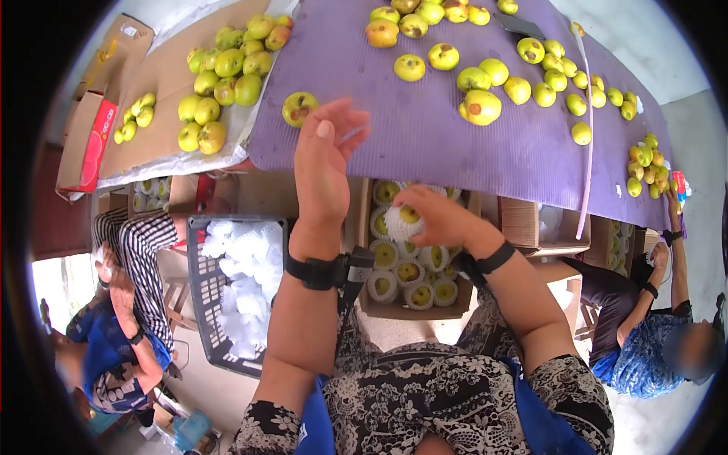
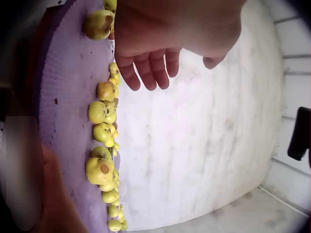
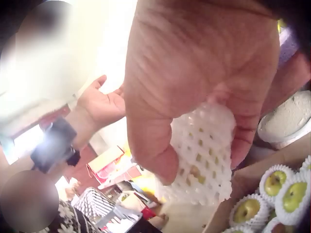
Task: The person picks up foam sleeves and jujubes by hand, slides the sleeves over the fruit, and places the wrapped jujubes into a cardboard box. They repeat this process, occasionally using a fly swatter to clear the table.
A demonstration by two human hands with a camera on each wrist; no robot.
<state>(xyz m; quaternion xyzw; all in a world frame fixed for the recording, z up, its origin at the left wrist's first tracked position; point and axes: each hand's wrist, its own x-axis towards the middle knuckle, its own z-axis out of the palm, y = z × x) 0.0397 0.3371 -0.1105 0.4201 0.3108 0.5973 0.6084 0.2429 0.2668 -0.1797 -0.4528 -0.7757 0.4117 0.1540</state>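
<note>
My left hand is raised at the front edge of the purple-covered table, fingers loosely extended and holding nothing. Just beyond its fingertips in the head view lies a yellow-green apple with a brown blemish. With curled fingers and thumb, my right hand grips an apple in a white foam net. Beneath that hand is a cardboard box filled with net-wrapped apples. Yellow-green skin shows through the net's holes in the right wrist view.
Left of my lap stands a black crate of white foam nets. Loose apples spread over the table, with a dark phone among them. More apples lie on cardboard at left. One person sits left, another right.
</note>
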